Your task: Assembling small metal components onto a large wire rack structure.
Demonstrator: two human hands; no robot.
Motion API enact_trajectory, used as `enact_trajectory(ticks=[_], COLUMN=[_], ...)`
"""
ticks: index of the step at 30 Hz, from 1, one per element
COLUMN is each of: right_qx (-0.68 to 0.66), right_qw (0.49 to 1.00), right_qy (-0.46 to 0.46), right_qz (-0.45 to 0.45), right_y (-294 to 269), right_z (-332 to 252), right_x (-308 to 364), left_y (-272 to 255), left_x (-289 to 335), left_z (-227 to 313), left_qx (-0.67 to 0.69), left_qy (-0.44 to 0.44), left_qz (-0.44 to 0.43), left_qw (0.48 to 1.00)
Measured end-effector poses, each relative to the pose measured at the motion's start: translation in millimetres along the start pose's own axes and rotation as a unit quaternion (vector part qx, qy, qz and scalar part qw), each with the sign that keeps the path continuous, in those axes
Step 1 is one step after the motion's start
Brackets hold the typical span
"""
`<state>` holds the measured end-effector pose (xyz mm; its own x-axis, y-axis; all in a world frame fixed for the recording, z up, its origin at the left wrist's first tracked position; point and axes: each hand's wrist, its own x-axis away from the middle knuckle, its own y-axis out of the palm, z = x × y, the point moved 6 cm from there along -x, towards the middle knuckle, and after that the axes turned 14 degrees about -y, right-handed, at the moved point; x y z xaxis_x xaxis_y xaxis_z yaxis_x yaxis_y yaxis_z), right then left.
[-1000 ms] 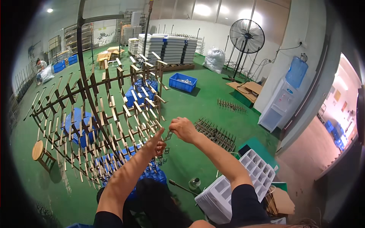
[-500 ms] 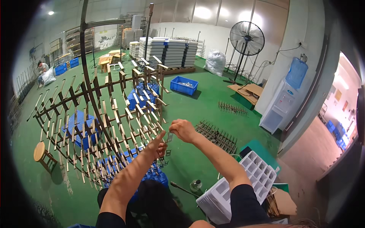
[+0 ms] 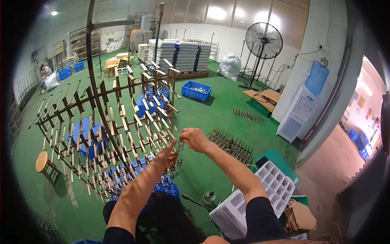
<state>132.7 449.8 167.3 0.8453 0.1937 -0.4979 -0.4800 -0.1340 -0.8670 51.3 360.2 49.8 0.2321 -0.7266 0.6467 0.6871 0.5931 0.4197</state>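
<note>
Beside the rack [image 3: 97, 99], right hand [image 3: 196, 139] still pinches a metal piece [image 3: 181, 146]; left hand [image 3: 170, 156], grip unclear

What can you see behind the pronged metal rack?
Through the pronged metal rack, at least two blue crates show on the green floor. The rack covers parts of both; anything fully hidden can't be seen.

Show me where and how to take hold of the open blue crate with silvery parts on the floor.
Grip the blue crate by two opposite upper rims, likely best from above and the right. Its open top exposes the edges, and it sits upright, so lifting level should keep the silvery parts in. The metal rack stands to its left, the white stack behind.
</note>
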Motion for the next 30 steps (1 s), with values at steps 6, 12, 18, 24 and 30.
enact_trajectory(ticks=[6,12,18,24,30], right_qx=[-0.003,0.041,0.020,0.072,0.268], right_qw=[1.000,0.998,0.985,0.920,0.698], right_qy=[0.012,0.050,0.108,0.375,0.654], right_qz=[0.004,-0.020,0.136,0.092,-0.114], right_y=[2.8,2.1,-38.3,-76.8,-142.6], right_z=[-1.5,2.7,-32.5,29.8,10.1], right_x=[0.0,3.6,72.2,331.8,572.9], left_y=[-4.1,-12.9,-10.8,-17.7,-93.2], left_x=[-1.3,-35.7,13.7,53.6,69.1], left_z=[-2.0,-5.0,-4.4,-36.6,-87.7], left_qx=[0.000,0.023,0.049,-0.095,-0.139], left_qy=[-0.003,0.002,-0.014,0.032,-0.024], left_qz=[-0.003,-0.144,-0.022,-0.049,0.012], left_qw=[1.000,0.989,0.998,0.994,0.990])
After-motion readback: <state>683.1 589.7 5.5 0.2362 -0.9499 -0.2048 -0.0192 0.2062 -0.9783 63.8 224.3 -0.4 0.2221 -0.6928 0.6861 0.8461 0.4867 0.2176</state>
